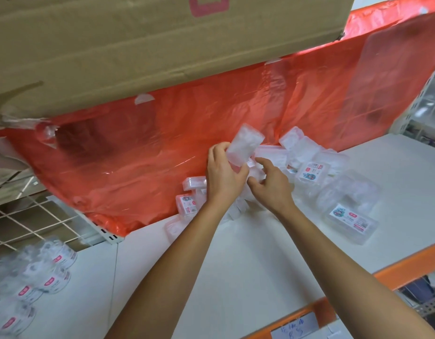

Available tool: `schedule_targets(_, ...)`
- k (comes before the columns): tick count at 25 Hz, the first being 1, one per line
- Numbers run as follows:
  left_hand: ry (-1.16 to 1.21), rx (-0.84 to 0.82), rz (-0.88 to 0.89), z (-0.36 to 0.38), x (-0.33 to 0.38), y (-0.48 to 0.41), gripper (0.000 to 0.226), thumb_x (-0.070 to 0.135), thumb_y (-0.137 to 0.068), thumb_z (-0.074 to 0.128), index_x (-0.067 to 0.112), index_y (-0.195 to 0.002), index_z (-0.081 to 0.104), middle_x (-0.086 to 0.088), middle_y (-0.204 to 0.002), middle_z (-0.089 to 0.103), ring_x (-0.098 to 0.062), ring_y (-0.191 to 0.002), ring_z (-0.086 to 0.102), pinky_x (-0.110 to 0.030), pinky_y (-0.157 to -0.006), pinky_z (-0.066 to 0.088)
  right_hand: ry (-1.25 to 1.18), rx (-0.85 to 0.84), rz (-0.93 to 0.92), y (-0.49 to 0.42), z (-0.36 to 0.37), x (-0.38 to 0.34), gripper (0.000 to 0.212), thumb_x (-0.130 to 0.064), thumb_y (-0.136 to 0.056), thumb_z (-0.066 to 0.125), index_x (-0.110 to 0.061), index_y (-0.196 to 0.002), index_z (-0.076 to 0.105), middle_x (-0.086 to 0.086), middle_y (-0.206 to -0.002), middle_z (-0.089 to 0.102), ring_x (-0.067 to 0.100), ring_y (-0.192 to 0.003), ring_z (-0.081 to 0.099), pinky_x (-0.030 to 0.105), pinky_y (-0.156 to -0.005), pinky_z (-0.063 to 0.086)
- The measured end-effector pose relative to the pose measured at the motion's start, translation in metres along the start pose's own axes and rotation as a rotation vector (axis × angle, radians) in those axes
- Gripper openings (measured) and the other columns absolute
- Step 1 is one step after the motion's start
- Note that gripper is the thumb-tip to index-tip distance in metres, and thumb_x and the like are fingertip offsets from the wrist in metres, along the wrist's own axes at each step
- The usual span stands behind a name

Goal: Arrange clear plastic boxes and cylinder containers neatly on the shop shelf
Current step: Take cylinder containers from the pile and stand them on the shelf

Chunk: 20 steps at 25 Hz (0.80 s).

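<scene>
My left hand (223, 176) grips a small clear plastic box (244, 145), lifted and tilted above a loose heap of the same boxes (302, 152) at the back of the white shelf (236, 265). Just to its right, my right hand (270, 184) has curled fingers on another clear box (257, 173) in the heap. More labelled clear boxes lie to the right (346, 216) and lower left (188, 204) of my hands. Clear cylinder containers (40, 272) with red labels lie clustered at the shelf's left end.
A red plastic sheet (162, 133) hangs behind the shelf. A large cardboard carton (138, 40) overhangs from above. Wire grid panel (28, 223) at left. The shelf's orange front edge (358, 287) runs along the lower right, with a paper tag (294, 326).
</scene>
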<state>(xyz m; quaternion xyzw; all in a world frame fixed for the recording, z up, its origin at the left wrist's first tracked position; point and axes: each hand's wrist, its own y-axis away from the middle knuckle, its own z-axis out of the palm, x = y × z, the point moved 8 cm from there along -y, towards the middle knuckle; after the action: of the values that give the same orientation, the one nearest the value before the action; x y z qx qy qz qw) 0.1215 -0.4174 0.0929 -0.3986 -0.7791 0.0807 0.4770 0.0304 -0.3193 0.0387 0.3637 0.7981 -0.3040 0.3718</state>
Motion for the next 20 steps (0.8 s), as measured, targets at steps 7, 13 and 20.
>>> schedule_targets(7,0.086,0.139,-0.065,-0.060,-0.026,0.032,0.053,0.018,-0.072,0.074,0.014,-0.118,0.047,0.005,-0.112,0.053,-0.021,-0.101,0.057,-0.039,-0.086,0.049,-0.181,0.017,0.036,0.019,0.011,-0.013,0.067,-0.042,-0.053,0.046,-0.009,-0.110,0.058,0.013,-0.106,0.058,0.014,-0.074,0.050,0.019,-0.066,0.041)
schedule_targets(13,0.143,0.199,-0.201,-0.120,-0.068,0.072,0.057,0.021,-0.076,0.074,0.015,-0.125,0.046,-0.001,-0.121,0.056,-0.013,-0.103,0.059,-0.027,-0.086,0.050,-0.245,0.055,-0.089,0.065,0.029,-0.068,0.064,-0.031,-0.064,0.054,-0.014,-0.125,0.053,0.005,-0.118,0.052,0.021,-0.105,0.053,0.032,-0.089,0.047)
schedule_targets(20,0.024,0.172,-0.299,-0.194,-0.123,0.127,0.064,0.023,-0.069,0.071,0.016,-0.128,0.047,-0.002,-0.120,0.051,-0.023,-0.108,0.055,-0.040,-0.090,0.048,-0.372,-0.069,-0.137,0.131,0.092,-0.120,0.056,-0.024,-0.072,0.059,-0.014,-0.126,0.051,-0.001,-0.118,0.051,0.016,-0.103,0.056,0.018,-0.080,0.049)
